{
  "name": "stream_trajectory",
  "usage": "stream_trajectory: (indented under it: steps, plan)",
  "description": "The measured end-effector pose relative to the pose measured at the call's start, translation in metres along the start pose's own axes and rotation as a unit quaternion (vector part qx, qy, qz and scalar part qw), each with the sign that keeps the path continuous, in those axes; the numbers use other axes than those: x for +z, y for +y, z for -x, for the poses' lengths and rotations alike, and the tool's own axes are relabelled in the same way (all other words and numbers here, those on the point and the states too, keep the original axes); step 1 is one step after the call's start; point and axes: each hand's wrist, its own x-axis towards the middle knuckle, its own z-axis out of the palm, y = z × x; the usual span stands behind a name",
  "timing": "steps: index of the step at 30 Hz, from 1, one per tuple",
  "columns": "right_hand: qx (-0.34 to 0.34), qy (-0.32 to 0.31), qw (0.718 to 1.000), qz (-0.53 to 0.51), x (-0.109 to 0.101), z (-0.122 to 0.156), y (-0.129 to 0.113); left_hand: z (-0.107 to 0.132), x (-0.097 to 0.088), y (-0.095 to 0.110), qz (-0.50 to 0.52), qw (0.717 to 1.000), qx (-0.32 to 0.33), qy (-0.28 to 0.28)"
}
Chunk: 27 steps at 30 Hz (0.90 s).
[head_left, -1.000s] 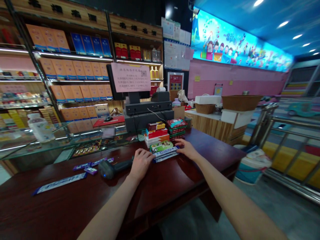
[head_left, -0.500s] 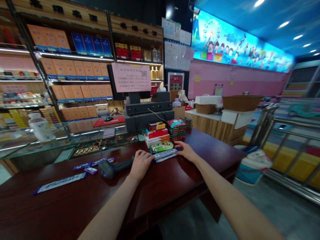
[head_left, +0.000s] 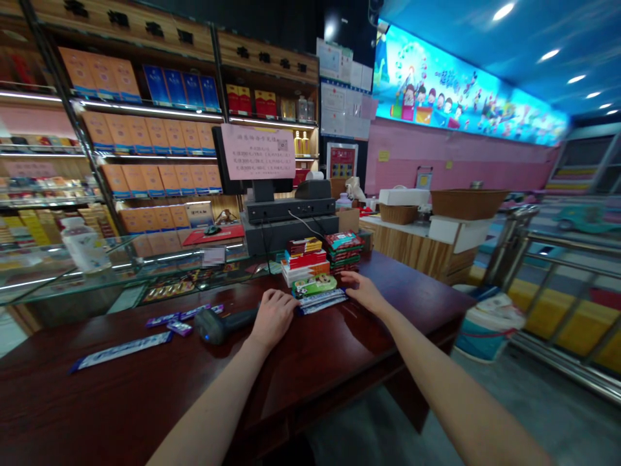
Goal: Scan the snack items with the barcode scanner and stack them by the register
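A small stack of flat blue-and-white packets (head_left: pixel 321 299) lies on the dark red counter (head_left: pixel 145 395), with a green packet (head_left: pixel 314 284) just behind it. My left hand (head_left: pixel 272 317) rests on the counter at the stack's left end, fingers curled against it. My right hand (head_left: pixel 363 290) presses the stack's right end, fingers together. A black barcode scanner (head_left: pixel 218 323) lies just left of my left hand.
Stacks of red, white and green packs (head_left: pixel 305 257) stand behind the packets, in front of a till with a screen (head_left: pixel 257 155). Purple wrappers (head_left: pixel 182 316) and a long blue packet (head_left: pixel 121 349) lie at left. A glass display case (head_left: pixel 72 272) borders the counter.
The stack of packets and both hands have shifted slightly away from me toward the green packet. The view has tilted a little.
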Motion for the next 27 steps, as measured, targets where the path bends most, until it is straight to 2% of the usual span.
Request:
stream_trajectory:
  steps: [5,16,21,27]
  plan:
    - [-0.031,0.022,0.999,-0.013,0.010,-0.004,-0.015,0.000,-0.013,-0.006,-0.005,1.000,-0.002,0.008]
    - [-0.098,-0.034,0.994,0.030,0.053,0.001,-0.069,0.017,-0.044,-0.032,-0.048,0.998,-0.018,0.040]
    - [-0.103,-0.056,0.992,0.046,0.078,-0.001,-0.088,0.032,-0.066,-0.051,-0.080,0.995,-0.042,0.044]
    - [-0.146,-0.089,0.985,0.032,0.112,-0.005,-0.111,0.058,-0.092,-0.083,-0.116,0.989,-0.078,0.049]
